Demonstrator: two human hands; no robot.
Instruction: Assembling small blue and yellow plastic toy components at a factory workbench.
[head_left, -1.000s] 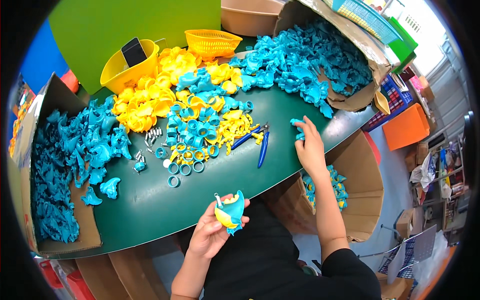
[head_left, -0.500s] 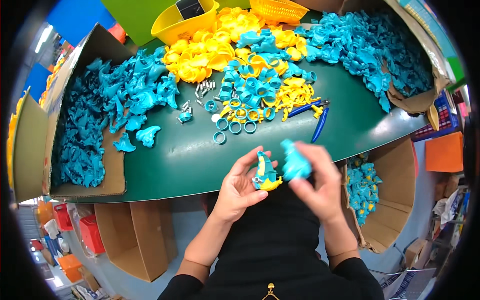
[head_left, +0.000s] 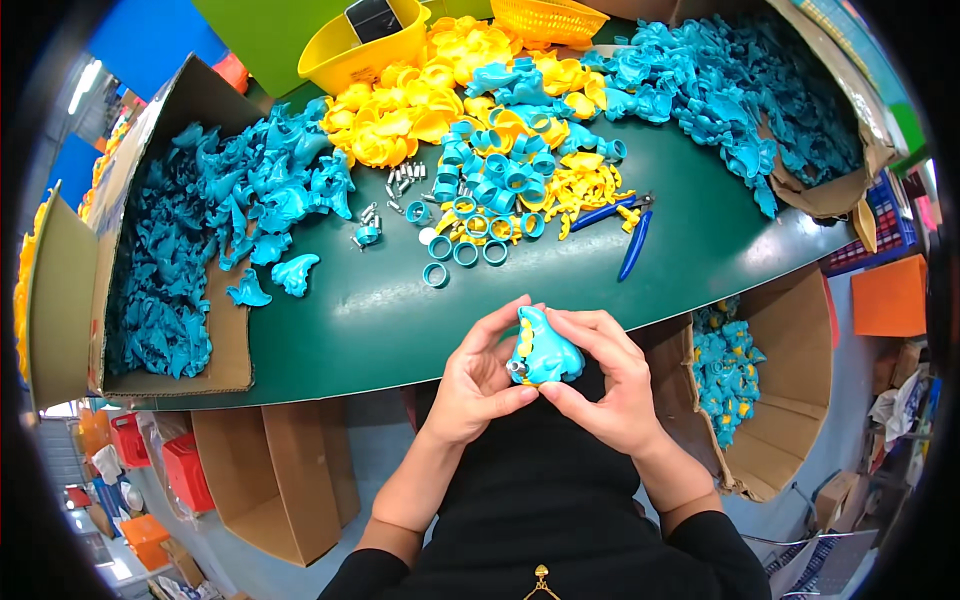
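Between my hands, above the table's near edge, is a teal plastic toy figure [head_left: 551, 350] made of two shell halves set face to face. Yellow plastic shows along its left side and bottom, and a small metal piece pokes out at its lower left. My left hand [head_left: 474, 378] grips it from the left, thumb at the bottom and fingers behind. From the other side, my right hand [head_left: 618, 388] has its fingertips on the top and its thumb at the lower edge. Whether the halves meet fully is hidden by my fingers.
On the green table [head_left: 400, 320] lie teal rings [head_left: 465, 254], small metal cylinders [head_left: 405, 175], yellow pieces [head_left: 585, 190] and blue-handled cutters [head_left: 632, 245]. Cardboard boxes of teal shells [head_left: 170, 270] flank it. Yellow shells [head_left: 385, 120] are heaped behind. A box of teal-and-yellow figures [head_left: 728, 375] stands lower right.
My right hand has moved left, bringing its teal shell half against the half with yellow parts in my left hand. The left hand has stayed nearly in place.
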